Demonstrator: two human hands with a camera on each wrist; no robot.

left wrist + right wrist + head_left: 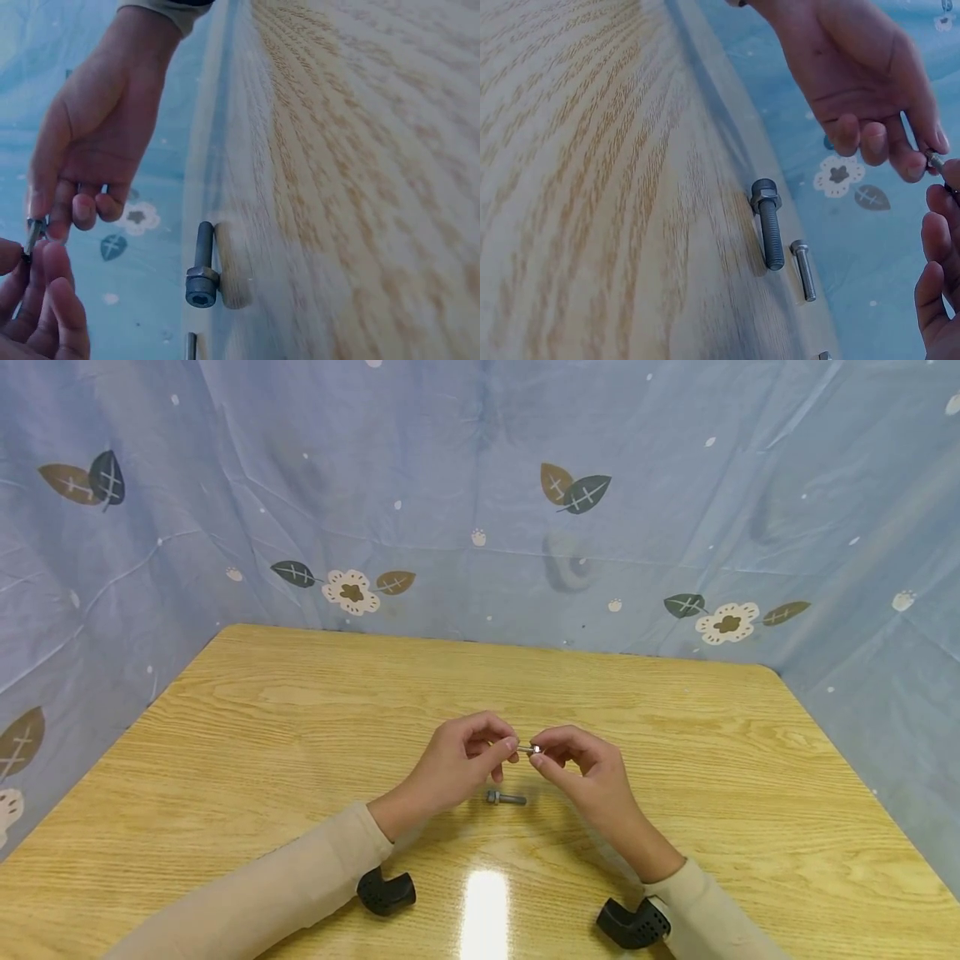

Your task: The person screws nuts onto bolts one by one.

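Note:
Between my two hands is a small metal screw (526,749), pinched from both ends at the fingertips. My left hand (457,766) grips its left end between thumb and forefinger. On the other end, my right hand (592,772) pinches a shiny nut-like piece (536,749). The fingertips cover much of both. Below the hands lies a larger grey socket-head bolt (506,797), a hex nut (766,198) sitting up against its head. A thinner socket-head screw (804,270) lies beside the big bolt in the right wrist view.
The wood-grain table (322,693) spreads out around the hands. Blue patterned cloth (450,468) hangs behind it and at both sides. At the bottom edge of the right wrist view, a small metal piece (825,356) shows partly. Black wrist mounts (386,892) hang under both sleeves.

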